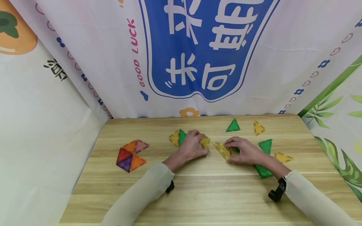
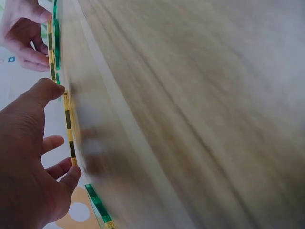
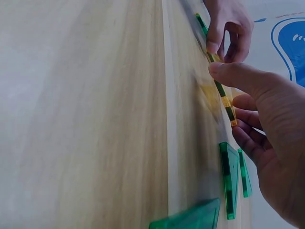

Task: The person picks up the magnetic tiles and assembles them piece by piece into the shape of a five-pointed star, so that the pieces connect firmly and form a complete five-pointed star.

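Note:
My left hand (image 1: 193,146) pinches a translucent yellow triangular tile (image 1: 205,142) between thumb and fingers, its edge showing in the left wrist view. Left of that hand lie a green triangular tile (image 1: 182,136) and another yellow triangular tile (image 1: 174,138), side by side. A short gap to the right, my right hand (image 1: 244,151) grips a yellow triangular tile (image 1: 222,150) by its edges. In the right wrist view this yellow tile (image 3: 226,101) stands tilted near the tabletop. Part of a green tile shows beneath the right hand, mostly hidden.
At the left, orange, pink, red and purple triangles (image 1: 124,164) form a partial fan on the wooden table (image 1: 198,201). Behind the right hand lie a green triangle (image 1: 233,125) and a yellow one (image 1: 258,128). Near the right forearm are green tiles (image 1: 266,146) and a yellow triangle (image 1: 283,157).

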Available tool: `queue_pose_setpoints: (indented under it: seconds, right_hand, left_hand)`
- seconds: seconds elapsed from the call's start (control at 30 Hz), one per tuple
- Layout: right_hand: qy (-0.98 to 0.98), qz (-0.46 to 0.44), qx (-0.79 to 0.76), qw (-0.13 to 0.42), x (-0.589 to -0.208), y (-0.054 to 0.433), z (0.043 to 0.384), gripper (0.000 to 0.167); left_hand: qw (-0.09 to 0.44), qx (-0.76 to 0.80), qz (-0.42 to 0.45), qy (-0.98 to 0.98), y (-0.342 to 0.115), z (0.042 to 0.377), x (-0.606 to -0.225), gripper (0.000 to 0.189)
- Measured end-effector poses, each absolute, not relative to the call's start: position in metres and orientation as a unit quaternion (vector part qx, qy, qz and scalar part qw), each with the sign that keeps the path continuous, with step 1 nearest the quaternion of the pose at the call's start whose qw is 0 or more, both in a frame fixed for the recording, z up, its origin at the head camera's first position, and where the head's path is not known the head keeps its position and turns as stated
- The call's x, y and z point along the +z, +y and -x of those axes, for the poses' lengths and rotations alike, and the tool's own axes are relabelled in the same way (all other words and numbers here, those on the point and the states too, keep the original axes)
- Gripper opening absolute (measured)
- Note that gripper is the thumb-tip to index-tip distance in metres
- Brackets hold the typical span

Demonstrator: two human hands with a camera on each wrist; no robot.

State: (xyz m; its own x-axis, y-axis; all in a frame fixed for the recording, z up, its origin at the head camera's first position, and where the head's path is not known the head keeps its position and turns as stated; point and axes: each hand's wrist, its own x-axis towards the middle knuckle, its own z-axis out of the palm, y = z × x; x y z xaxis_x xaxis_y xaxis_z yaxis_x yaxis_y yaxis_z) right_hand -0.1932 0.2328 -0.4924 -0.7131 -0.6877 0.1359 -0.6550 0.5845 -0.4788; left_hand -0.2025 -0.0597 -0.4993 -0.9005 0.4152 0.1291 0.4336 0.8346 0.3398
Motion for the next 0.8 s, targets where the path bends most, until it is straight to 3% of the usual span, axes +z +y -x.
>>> queue_pose_setpoints:
  seconds: [0.53,0.8]
  right_hand:
    - [0.895,0.364,-0.256,0.026,-0.494,0.230,0.198,0.055]
    - [0.901,0.348,-0.259,0.008,-0.498,0.230,0.196,0.055]
  left_hand:
    - [-0.006,-0.090,0.220,-0.971,-0.059,0.196,-0.491,0.059]
    - [0.003,-0.068,0.270,-0.960,-0.062,0.191,-0.489,0.052]
